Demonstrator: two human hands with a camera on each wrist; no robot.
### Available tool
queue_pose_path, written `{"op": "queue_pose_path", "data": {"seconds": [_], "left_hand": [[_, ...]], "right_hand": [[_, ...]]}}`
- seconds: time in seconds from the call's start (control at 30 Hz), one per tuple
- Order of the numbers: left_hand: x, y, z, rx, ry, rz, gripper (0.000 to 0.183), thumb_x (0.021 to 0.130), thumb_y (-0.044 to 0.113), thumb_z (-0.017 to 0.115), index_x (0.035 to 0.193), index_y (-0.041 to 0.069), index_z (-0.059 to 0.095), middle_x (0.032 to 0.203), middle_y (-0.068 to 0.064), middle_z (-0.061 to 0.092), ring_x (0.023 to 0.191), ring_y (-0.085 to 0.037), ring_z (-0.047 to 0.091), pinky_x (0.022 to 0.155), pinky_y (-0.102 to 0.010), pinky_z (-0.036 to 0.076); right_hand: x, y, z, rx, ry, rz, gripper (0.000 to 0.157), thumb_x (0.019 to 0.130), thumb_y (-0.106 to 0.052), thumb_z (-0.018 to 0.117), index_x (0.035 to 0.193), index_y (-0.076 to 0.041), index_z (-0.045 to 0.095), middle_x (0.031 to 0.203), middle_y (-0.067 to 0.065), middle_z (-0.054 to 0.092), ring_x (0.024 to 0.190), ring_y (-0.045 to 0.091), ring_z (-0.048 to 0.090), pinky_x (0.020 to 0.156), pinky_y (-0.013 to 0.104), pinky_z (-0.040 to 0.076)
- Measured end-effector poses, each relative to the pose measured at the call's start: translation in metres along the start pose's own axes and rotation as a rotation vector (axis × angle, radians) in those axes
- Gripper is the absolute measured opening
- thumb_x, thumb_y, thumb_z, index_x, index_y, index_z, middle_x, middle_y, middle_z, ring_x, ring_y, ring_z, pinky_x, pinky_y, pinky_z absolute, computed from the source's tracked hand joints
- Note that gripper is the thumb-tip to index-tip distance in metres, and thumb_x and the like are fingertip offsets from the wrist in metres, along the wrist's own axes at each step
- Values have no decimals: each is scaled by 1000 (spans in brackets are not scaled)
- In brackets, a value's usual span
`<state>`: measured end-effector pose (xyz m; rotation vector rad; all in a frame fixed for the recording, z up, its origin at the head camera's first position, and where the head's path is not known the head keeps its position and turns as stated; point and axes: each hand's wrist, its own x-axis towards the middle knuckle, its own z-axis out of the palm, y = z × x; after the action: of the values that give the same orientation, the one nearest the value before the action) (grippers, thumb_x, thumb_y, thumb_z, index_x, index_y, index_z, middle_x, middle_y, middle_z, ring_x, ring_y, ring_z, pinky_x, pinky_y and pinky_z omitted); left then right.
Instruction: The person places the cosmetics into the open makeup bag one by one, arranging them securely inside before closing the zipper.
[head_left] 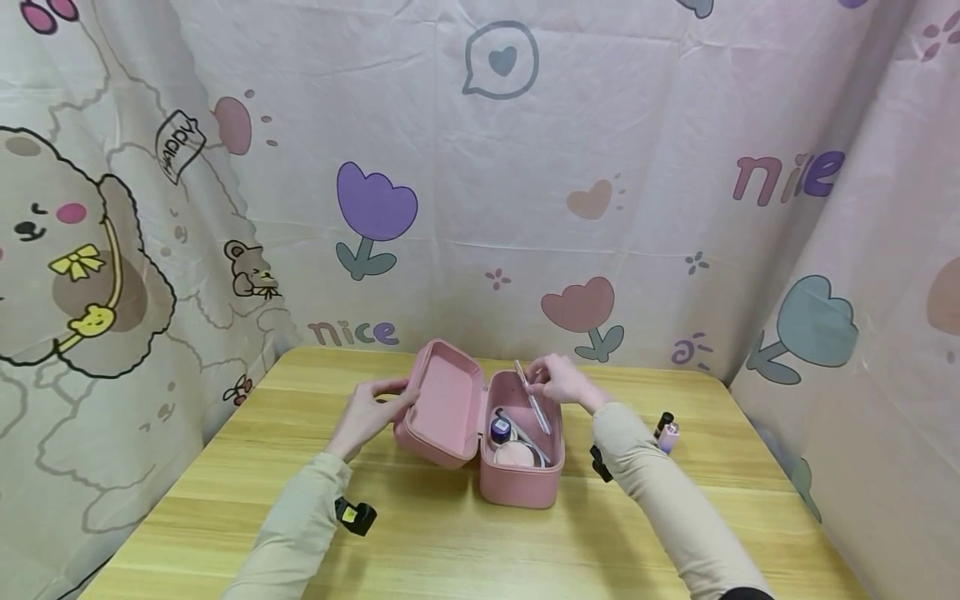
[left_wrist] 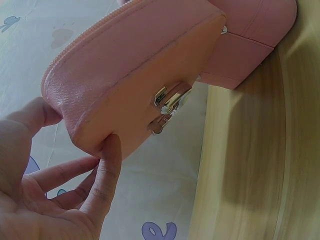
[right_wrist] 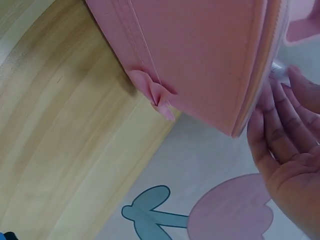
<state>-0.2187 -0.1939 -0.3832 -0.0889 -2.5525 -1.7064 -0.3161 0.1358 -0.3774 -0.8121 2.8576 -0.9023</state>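
Note:
A pink cosmetic case (head_left: 519, 490) stands on the table with its lid (head_left: 450, 400) swung out to the left. My left hand (head_left: 367, 417) grips the lid's outer edge; the left wrist view shows thumb and fingers at its corner, near a gold-coloured clasp (left_wrist: 170, 100). Over the case's far end, my right hand (head_left: 561, 382) pinches a slim, clear stick-like item (head_left: 538, 413), which slants down into the case. Its exact kind cannot be told. Inside lie a small dark blue jar (head_left: 501, 430), a round pale pink item (head_left: 514, 453) and a thin grey stick (head_left: 531, 433).
To the right of the case, a small black bottle (head_left: 663, 423) and a pink-and-purple bottle (head_left: 668, 438) are on the wooden table (head_left: 420, 550). A printed curtain (head_left: 480, 183) hangs behind the table and along its sides.

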Motion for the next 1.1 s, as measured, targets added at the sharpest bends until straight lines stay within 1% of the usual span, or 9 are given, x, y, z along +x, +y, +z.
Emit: {"op": "queue_pose_path", "data": {"seconds": [0.23,0.37,0.43,0.5,0.6,0.73,0.83,0.93,1.1], "left_hand": [[-1,2,0,4,6,-4,50,94,31,71,133,1,63,131,-20,66,94,-14,67,76,-21,56],[-1,2,1,1,7,-4,50,94,30,71,134,0,63,131,-21,66,95,-15,67,76,-21,56],[-1,2,1,1,6,-5,50,94,30,71,134,0,63,131,-21,66,94,-14,67,76,-21,56],[-1,1,1,0,5,-2,49,95,30,70,134,0,63,130,-21,66,94,-15,67,76,-21,56],[-1,1,0,2,5,-1,49,95,29,70,134,0,63,130,-21,66,94,-14,66,75,-21,56],[-1,1,1,-3,4,2,49,95,29,70,134,0,63,130,-21,66,93,-14,67,76,-20,56],[-1,1,1,-8,5,2,49,95,29,71,134,0,62,130,-22,66,93,-14,67,75,-20,56],[-1,0,1,-15,6,-3,51,94,29,71,134,-1,62,130,-22,66,93,-13,67,75,-21,57],[-1,0,1,-21,3,-8,52,94,30,72,135,-1,61,132,-22,65,93,-13,67,74,-21,57]], "right_hand": [[1,-7,7,-105,-65,16,14,84,-4,75,98,1,73,87,13,76,75,19,69,65,25,57],[0,-9,11,-219,-53,15,17,81,-5,77,98,-2,74,90,10,76,80,20,69,78,33,57],[-1,-10,13,-265,-44,22,17,80,-7,78,96,-5,75,91,7,77,84,20,68,88,38,52],[-2,-11,14,-294,-40,22,14,79,-9,79,93,-8,76,88,4,77,85,20,66,91,42,46],[-4,-11,16,-298,-37,17,9,78,-9,79,86,-10,76,82,1,76,80,18,63,90,43,40],[-5,-10,16,-284,-15,11,3,80,-9,79,81,-8,76,76,1,74,76,17,58,88,43,39],[-6,-6,16,-271,25,0,5,80,-8,78,85,-7,78,79,3,75,77,18,58,87,43,39],[-8,-1,16,-254,71,-16,14,80,-8,78,93,-5,78,84,5,77,77,19,62,86,43,42],[-14,6,17,-166,121,-19,20,82,-10,77,101,-3,78,87,7,76,73,15,61,80,35,47]]}}
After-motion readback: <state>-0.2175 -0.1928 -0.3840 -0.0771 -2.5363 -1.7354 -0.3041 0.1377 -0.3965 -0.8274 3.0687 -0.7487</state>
